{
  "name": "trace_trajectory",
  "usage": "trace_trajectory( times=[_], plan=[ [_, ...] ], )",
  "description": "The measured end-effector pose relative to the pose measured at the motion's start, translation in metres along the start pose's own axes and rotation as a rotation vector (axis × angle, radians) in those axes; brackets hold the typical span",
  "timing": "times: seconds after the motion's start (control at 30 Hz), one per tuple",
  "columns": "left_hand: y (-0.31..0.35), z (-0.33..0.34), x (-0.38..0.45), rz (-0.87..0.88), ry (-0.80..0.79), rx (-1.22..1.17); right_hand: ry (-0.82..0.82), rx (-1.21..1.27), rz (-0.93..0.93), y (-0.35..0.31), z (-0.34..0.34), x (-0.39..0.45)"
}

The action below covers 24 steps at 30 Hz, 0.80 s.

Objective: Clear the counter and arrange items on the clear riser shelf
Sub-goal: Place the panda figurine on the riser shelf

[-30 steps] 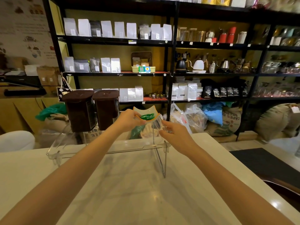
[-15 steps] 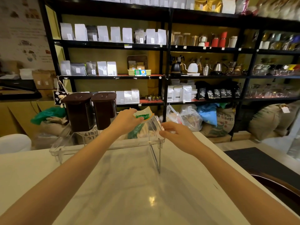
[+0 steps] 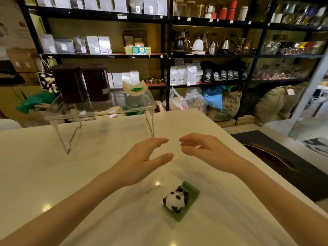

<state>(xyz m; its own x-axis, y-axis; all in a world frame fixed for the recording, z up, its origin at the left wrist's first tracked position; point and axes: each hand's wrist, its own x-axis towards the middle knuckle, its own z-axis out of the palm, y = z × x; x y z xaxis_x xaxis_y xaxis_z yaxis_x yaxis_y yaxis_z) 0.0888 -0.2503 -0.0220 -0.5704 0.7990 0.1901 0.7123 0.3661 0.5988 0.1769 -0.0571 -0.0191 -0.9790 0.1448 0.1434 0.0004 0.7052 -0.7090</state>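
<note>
A clear riser shelf (image 3: 99, 112) stands at the far side of the white counter (image 3: 53, 174). On it are two dark brown canisters (image 3: 79, 82) at the left and a small curved dish with a green centre (image 3: 135, 89) at the right end. A panda figure on a green leaf-shaped base (image 3: 177, 199) lies on the counter near me. My left hand (image 3: 142, 160) and my right hand (image 3: 204, 151) hover over the counter between the riser and the panda, both with fingers apart and holding nothing.
Behind the counter, black wall shelves (image 3: 168, 55) hold bags, kettles and glassware. Sacks and plastic bags (image 3: 221, 103) lie on the floor below them. A dark mat (image 3: 276, 151) lies to the right of the counter's edge.
Both hands let go of the curved dish, which now rests on the riser's right end, and pulled back toward me. The view tilted down, bringing the panda figure into sight.
</note>
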Motion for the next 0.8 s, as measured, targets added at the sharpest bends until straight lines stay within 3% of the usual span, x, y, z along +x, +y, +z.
trace_trajectory(
  times=[0.2,0.53,0.8],
  plan=[
    [0.005,0.045,-0.043,-0.132,-0.202,-0.148,-0.153,-0.023,0.078,0.016,0.016,-0.043],
    [0.017,0.077,-0.068,-0.169,0.166,-0.217,-0.225,-0.213,0.019,0.027,0.035,-0.063],
    [0.019,0.076,-0.065,-0.193,0.243,-0.243,-0.242,-0.092,-0.005,0.032,0.033,-0.052]
  ],
)
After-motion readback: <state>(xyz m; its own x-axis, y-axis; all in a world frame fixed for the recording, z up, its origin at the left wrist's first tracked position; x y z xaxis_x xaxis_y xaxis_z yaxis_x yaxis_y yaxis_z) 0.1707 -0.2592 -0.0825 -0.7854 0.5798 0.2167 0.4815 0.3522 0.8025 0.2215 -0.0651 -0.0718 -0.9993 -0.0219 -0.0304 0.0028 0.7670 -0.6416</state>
